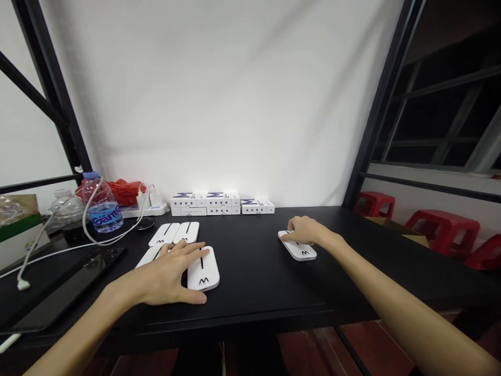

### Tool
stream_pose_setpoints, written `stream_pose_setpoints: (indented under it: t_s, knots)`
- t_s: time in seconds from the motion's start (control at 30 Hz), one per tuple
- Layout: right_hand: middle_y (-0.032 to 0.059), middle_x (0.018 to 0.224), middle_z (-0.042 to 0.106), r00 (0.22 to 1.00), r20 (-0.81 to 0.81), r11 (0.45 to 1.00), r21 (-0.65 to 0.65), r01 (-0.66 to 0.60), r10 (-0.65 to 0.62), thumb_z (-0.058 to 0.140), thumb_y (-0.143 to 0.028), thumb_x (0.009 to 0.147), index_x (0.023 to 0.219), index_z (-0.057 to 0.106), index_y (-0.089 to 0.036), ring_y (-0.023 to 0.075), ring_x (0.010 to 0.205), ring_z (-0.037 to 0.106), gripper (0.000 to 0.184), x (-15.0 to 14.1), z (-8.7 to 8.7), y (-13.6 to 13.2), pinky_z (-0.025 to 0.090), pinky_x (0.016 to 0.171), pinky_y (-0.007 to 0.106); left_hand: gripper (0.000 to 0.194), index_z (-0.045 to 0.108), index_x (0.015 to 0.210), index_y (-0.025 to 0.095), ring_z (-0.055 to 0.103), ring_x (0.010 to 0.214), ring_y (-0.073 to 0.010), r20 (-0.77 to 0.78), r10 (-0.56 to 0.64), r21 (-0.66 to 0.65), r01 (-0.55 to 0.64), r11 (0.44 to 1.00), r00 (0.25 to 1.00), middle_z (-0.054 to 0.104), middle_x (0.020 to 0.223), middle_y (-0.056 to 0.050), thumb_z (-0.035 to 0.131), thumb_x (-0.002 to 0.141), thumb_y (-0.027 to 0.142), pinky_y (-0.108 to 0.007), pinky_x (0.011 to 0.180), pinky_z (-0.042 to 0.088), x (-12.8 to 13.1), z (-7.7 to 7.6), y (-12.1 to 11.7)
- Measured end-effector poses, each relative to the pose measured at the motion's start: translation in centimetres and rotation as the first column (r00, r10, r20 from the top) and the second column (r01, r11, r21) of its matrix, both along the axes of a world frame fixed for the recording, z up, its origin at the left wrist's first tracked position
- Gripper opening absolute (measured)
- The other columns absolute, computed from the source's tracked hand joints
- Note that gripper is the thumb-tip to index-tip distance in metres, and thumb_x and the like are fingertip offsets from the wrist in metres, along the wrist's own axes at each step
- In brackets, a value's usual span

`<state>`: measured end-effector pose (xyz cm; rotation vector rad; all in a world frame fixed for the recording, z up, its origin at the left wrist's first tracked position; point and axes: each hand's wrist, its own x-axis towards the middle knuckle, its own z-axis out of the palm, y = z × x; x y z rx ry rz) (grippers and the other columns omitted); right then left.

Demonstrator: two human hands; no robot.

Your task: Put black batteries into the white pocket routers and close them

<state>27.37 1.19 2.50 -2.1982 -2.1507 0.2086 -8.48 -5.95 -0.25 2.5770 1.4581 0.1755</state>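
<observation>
My left hand [170, 274] is spread over the left group of flat white rounded devices, its fingertips on the near right device [203, 277] and its thumb stretched out in front. That device carries a black stripe and a W mark. Partly beneath the same hand lies another white device [145, 258]. Two more, a left one [164, 235] and a right one [187, 232], lie side by side behind it. Farther right, my right hand [303, 230] has its fingers curled around the far end of a separate white device [301, 253], which rests on or just above the black table [250, 261].
Small white boxes [223, 202] line the wall, some stacked. At left are a labelled bottle [102, 206], a dark-liquid bottle [70, 211], a power strip [156, 210], white cables and a black tablet [66, 292]. Red stools [446, 227] stand beyond the table's right side.
</observation>
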Motion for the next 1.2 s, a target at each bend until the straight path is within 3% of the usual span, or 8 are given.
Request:
stream_pose_setpoints:
  t_s: [0.2, 0.3, 0.37, 0.47, 0.57, 0.63, 0.9, 1.2]
  knots:
    - [0.0189, 0.102, 0.067, 1.000, 0.017, 0.997, 0.076, -0.013, 0.012, 0.064, -0.042, 0.074, 0.101, 0.067, -0.013, 0.0345, 0.097, 0.062, 0.040, 0.1, 0.1, -1.1, 0.046, 0.078, 0.043, 0.083, 0.050, 0.132, 0.026, 0.047, 0.119, -0.0363, 0.044, -0.075, -0.058, 0.078, 0.995, 0.996, 0.056, 0.128, -0.011, 0.072, 0.056, 0.051, -0.047, 0.098, 0.039, 3.7, 2.3, 0.4]
    - [0.0133, 0.118, 0.062, 0.986, -0.047, 0.964, 0.222, -0.147, 0.161, 0.059, -0.042, 0.080, 0.111, 0.063, -0.019, 0.0309, 0.114, 0.054, 0.038, -1.0, 0.0, -1.6, 0.040, 0.094, 0.046, 0.084, 0.049, 0.131, 0.027, 0.051, 0.114, -0.0322, 0.166, -0.109, -0.087, 0.125, 0.988, 0.980, 0.055, 0.126, -0.008, 0.075, 0.053, 0.044, -0.041, 0.094, 0.043, 5.0, 3.0, 1.6]
    - [0.0093, 0.117, 0.063, 0.902, -0.128, 0.863, 0.373, -0.340, 0.411, 0.059, -0.038, 0.083, 0.109, 0.062, -0.021, 0.0260, 0.112, 0.055, 0.032, -2.3, -0.2, -2.0, 0.039, 0.097, 0.044, 0.082, 0.045, 0.131, 0.027, 0.053, 0.112, -0.0292, 0.325, -0.090, -0.124, 0.137, 0.983, 0.941, 0.053, 0.127, -0.008, 0.075, 0.057, 0.042, -0.040, 0.093, 0.044, 5.5, 3.0, 2.8]
    - [0.0058, 0.110, 0.063, 0.658, -0.162, 0.617, 0.563, -0.550, 0.735, 0.065, -0.029, 0.079, 0.109, 0.059, -0.022, 0.0201, 0.104, 0.058, 0.031, -4.6, -0.4, -2.7, 0.045, 0.091, 0.036, 0.076, 0.039, 0.129, 0.026, 0.052, 0.113, -0.0263, 0.586, -0.023, -0.220, 0.186, 0.958, 0.810, 0.049, 0.130, -0.011, 0.074, 0.063, 0.036, -0.041, 0.092, 0.045, 6.0, 2.4, 4.6]
    - [0.0041, 0.106, 0.060, 0.506, -0.105, 0.433, 0.681, -0.591, 0.856, 0.069, -0.023, 0.075, 0.111, 0.055, -0.022, 0.0179, 0.098, 0.057, 0.038, -6.6, -0.6, -3.4, 0.048, 0.087, 0.034, 0.067, 0.038, 0.126, 0.027, 0.050, 0.117, -0.0261, 0.746, 0.014, -0.230, 0.238, 0.944, 0.666, 0.045, 0.133, -0.011, 0.072, 0.068, 0.033, -0.043, 0.093, 0.043, 6.2, 1.7, 5.3]
    - [0.0041, 0.105, 0.058, 0.461, -0.070, 0.367, 0.713, -0.597, 0.885, 0.069, -0.020, 0.074, 0.111, 0.053, -0.022, 0.0170, 0.094, 0.056, 0.040, -7.5, -0.8, -3.7, 0.049, 0.083, 0.033, 0.061, 0.038, 0.123, 0.027, 0.050, 0.117, -0.0271, 0.795, 0.026, -0.233, 0.266, 0.935, 0.605, 0.047, 0.129, -0.010, 0.070, 0.071, 0.033, -0.045, 0.092, 0.043, 6.2, 1.3, 5.3]
    - [0.0048, 0.100, 0.057, 0.417, -0.034, 0.319, 0.701, -0.638, 0.908, 0.065, -0.023, 0.079, 0.107, 0.053, -0.021, 0.0162, 0.087, 0.056, 0.031, -8.2, -2.7, -3.9, 0.050, 0.077, 0.031, 0.064, 0.038, 0.117, 0.026, 0.049, 0.117, -0.0253, 0.816, -0.006, -0.243, 0.352, 0.904, 0.578, 0.046, 0.126, -0.009, 0.076, 0.066, 0.025, -0.046, 0.097, 0.041, 6.4, -0.1, 3.7]
    - [0.0078, 0.108, 0.059, 0.381, 0.031, 0.266, 0.663, -0.700, 0.924, 0.063, -0.022, 0.082, 0.108, 0.056, -0.020, 0.0180, 0.096, 0.058, 0.027, -8.0, -4.0, -3.9, 0.050, 0.077, 0.030, 0.073, 0.037, 0.122, 0.028, 0.040, 0.130, -0.0270, 0.766, -0.103, -0.197, 0.384, 0.902, 0.635, 0.042, 0.134, -0.011, 0.079, 0.063, 0.020, -0.050, 0.106, 0.032, 6.3, -0.8, 3.9]
